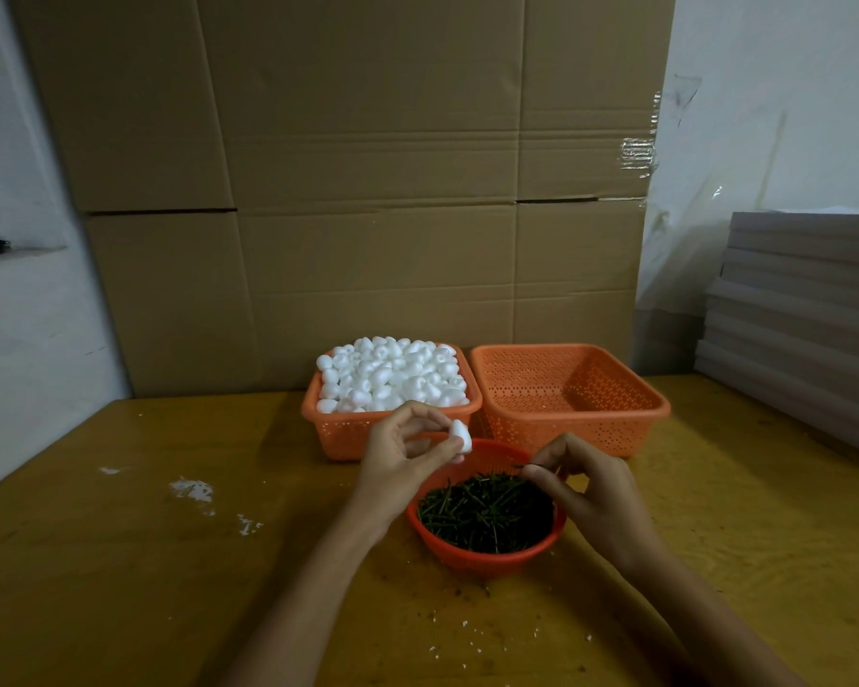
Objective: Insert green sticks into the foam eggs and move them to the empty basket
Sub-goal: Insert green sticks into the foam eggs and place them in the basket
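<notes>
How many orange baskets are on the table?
3. The egg basket stands at the back; the empty basket is beside it on the right; the round basket of sticks sits in front. None seems hidden.

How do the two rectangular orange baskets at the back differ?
Fill: the left basket is heaped above its rim with white foam eggs; the right basket holds nothing.
Inside: the right basket's perforated floor and inner walls show; the left basket's are hidden under the eggs.
Both are orange, rectangular, perforated plastic, and stand side by side in front of the cardboard.
</notes>
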